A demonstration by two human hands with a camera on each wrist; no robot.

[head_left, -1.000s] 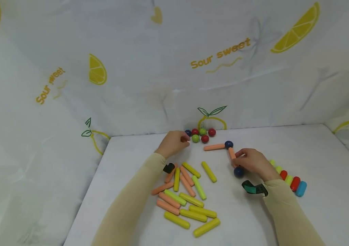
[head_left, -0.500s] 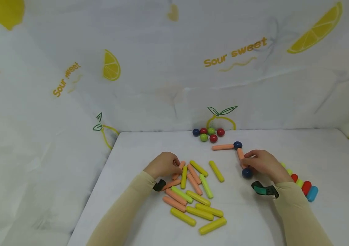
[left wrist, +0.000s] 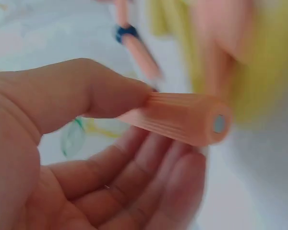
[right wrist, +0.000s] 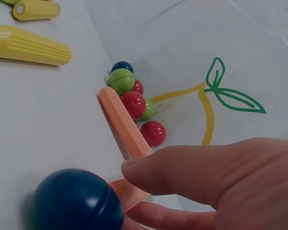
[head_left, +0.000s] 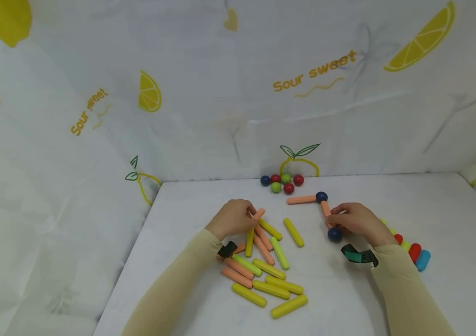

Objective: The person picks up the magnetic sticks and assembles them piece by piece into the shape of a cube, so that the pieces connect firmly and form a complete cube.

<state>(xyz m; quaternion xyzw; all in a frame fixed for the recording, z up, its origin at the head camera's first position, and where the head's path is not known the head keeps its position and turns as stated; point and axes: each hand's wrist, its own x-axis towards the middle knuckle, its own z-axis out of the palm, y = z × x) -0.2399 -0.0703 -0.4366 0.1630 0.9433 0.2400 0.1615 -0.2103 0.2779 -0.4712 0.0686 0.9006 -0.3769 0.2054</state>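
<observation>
Between thumb and fingers, my left hand (head_left: 233, 218) pinches an orange stick (left wrist: 177, 117), lifted over the pile of sticks; a pale disc shows in its end. My right hand (head_left: 356, 221) grips a second orange stick (head_left: 326, 208) on the table. That stick joins a near dark blue ball (right wrist: 77, 201) to a far dark blue ball (head_left: 321, 197). From the far ball another orange stick (right wrist: 125, 122) runs leftward. In the right wrist view the thumb covers part of the gripped stick.
Several yellow sticks (head_left: 287, 306), light green sticks (head_left: 279, 253) and orange sticks lie left of centre. Red balls (head_left: 298, 179), green balls (head_left: 276, 187) and a blue ball (head_left: 265, 180) sit at the back wall. Short red pieces (head_left: 415, 252) and a light blue piece (head_left: 423, 260) lie at right.
My left hand went from near the balls down to the stick pile, took an orange stick and raised it slightly rightward. My right hand keeps its grip on the joined stick.
</observation>
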